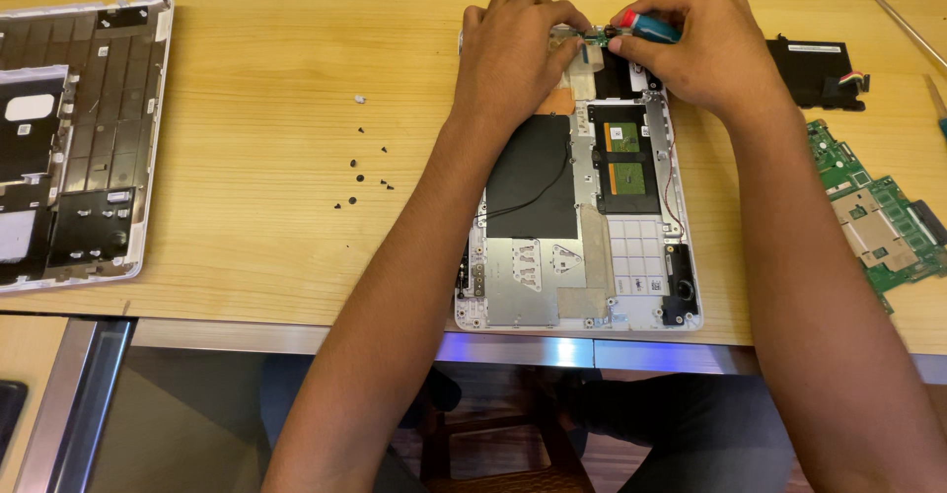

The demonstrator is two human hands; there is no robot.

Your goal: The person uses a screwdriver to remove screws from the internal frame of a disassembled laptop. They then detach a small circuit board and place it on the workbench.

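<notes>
Wooden, light-coloured table [247,158] carries an opened white laptop base with its inner metal plates and black film exposed [577,227], lying in the middle near the front edge. At the far end of this base, the left hand [513,54] is curled down, its fingertips pressing beside a small green circuit piece [595,36]. The right hand [691,44] is closed around a small screwdriver with a blue and red handle [646,26], whose tip points to the left at that green piece. For this step it seems wise to hold the driver straight on the screw and to press lightly, so the tip does not slip onto the thin wires close by. Several tiny black screws [360,173] lie loose on the table at the left of the base. A green motherboard [873,212] rests at the right, a black flat battery part [814,69] lies beyond it, and another opened white laptop shell [74,138] lies at the far left.
</notes>
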